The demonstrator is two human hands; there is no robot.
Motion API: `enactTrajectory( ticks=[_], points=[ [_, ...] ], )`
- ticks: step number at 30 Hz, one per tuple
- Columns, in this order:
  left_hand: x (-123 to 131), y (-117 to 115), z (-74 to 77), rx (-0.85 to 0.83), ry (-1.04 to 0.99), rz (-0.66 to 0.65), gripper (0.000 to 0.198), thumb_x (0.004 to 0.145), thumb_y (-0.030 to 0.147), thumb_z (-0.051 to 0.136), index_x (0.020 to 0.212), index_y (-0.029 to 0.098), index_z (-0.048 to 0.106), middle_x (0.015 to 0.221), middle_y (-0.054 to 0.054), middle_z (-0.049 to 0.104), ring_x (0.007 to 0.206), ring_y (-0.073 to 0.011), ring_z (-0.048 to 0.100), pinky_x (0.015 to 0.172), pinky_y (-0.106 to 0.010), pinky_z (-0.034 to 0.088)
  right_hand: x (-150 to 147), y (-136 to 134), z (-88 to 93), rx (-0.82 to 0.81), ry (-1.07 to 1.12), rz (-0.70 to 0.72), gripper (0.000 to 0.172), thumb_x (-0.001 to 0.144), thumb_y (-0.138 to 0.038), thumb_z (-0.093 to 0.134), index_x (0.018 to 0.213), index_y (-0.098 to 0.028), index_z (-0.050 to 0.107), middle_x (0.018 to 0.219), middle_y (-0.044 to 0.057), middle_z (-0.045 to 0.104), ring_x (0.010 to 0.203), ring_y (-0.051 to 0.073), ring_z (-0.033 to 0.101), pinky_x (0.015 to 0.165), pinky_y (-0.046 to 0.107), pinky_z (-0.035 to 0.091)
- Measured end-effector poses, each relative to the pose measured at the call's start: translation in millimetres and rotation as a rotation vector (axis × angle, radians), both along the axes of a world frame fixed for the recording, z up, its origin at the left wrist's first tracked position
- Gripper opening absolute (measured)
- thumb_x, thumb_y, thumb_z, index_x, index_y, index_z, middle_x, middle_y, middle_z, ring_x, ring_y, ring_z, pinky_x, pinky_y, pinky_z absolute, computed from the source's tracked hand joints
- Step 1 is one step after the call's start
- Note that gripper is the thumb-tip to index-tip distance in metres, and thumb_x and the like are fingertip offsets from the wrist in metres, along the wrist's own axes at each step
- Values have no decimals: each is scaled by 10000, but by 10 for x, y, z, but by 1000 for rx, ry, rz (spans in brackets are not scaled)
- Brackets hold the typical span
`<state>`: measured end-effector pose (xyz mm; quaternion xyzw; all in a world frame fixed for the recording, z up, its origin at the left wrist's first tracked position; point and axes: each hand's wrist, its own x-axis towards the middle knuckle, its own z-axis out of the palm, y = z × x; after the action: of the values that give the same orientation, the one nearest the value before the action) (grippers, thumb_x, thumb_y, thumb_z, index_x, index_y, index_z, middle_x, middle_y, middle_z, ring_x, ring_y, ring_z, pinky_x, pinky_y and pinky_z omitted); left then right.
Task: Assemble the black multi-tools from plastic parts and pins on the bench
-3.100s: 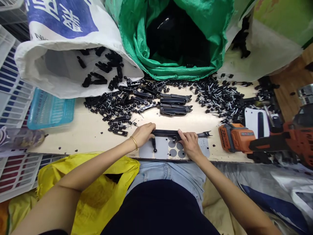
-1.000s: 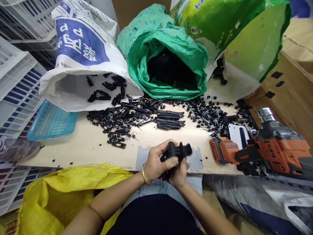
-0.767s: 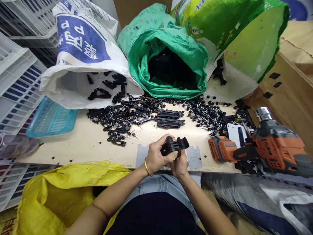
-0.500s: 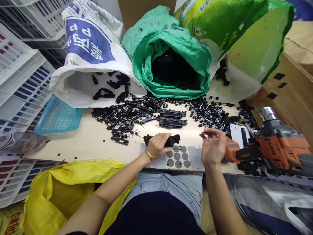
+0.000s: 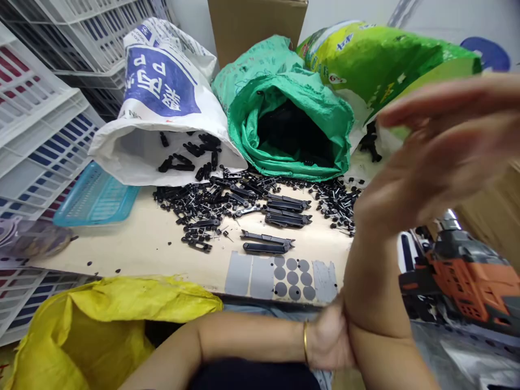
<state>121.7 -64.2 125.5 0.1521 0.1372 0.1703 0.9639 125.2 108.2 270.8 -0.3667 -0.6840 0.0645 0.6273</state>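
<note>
My left hand, with a gold bangle at its wrist, presses against the underside of my right forearm near the table's front edge. Its fingers are hidden behind that arm. Raised high on the right, my right hand is blurred, its fingers stretched out and nothing visible in it. A black folding leg-like part lies on the table, just behind the grey patches. Further back are more such black parts, lying side by side.
Loose black pieces and pins are heaped before a white sack and a green sack. An orange power tool lies right. A blue basket and white crates stand left; a yellow sack hangs in front.
My left hand has let go of the black folding part, now on the table, and moved right to my right forearm. My right hand has risen up and to the right.
</note>
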Motion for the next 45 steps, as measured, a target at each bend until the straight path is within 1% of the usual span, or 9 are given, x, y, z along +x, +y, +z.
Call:
enactTrajectory(
  ticks=[3,5,9,14,25,30,35,40,45],
  points=[
    [-384,72,9,107,7,-129,675,852,619,267,1358,195,410,1404,-102,425,1267,-300,431,1040,-508,349,-77,172,-403,149,-277,-106,365,919,-497,322,900,-203,537,887,39,543,886,182,558,841,396,453],
    [-810,248,-13,325,37,-74,635,849,560,370,1378,208,361,1284,-125,550,1131,-306,565,924,-514,456,29,487,-718,-51,-485,-146,315,918,-442,340,887,-197,536,863,57,565,881,202,555,829,413,448],
    [-1584,763,-248,1297,768,288,533,869,521,432,1275,185,510,1315,-128,526,1309,-292,377,1104,-523,244,440,1424,-1302,-484,-599,-356,264,883,-287,380,1052,-139,517,1016,144,562,1000,256,510,884,431,404],
    [-1613,1022,-805,2101,1294,18,545,901,408,455,1387,191,339,1473,-101,311,1381,-252,238,1112,-482,269,757,2235,-1780,-796,-784,-608,400,803,-171,460,1180,-42,479,1168,227,512,1087,308,461,892,423,363],
    [-1197,1574,-896,2236,1408,48,430,920,158,375,1340,252,397,1446,-95,367,1333,-284,338,1073,-530,289,879,2361,-1871,-977,-1032,-511,477,770,-264,630,1177,-76,468,1029,212,597,955,298,559,798,410,404],
    [-1359,1592,-791,2173,1358,209,397,922,277,432,1313,212,419,1398,-106,429,1309,-233,381,1074,-460,314,824,1847,-1686,-595,-523,-423,379,838,-331,515,1151,-122,473,1132,170,559,1049,259,520,877,394,396],
    [-1800,1447,-721,1699,1717,634,293,906,230,420,1175,141,498,1099,-116,602,1057,-222,550,911,-396,441,781,297,-1577,-719,-225,-53,310,894,-421,413,1086,-200,516,960,71,614,837,198,584,729,352,462],
    [-2129,1423,-959,1599,1963,391,302,832,262,535,1102,128,551,991,-122,615,939,-280,540,821,-400,436,644,-1137,-2153,-830,-429,-31,262,867,-446,483,918,-198,552,894,73,633,844,217,578,743,366,456],
    [-2273,1392,-842,1623,1979,470,249,812,211,537,1044,148,600,928,-89,619,894,-253,543,806,-363,427,510,-1427,-2549,-747,-543,-136,242,876,-420,487,892,-184,533,970,98,629,919,246,527,806,403,415]
  ],
)
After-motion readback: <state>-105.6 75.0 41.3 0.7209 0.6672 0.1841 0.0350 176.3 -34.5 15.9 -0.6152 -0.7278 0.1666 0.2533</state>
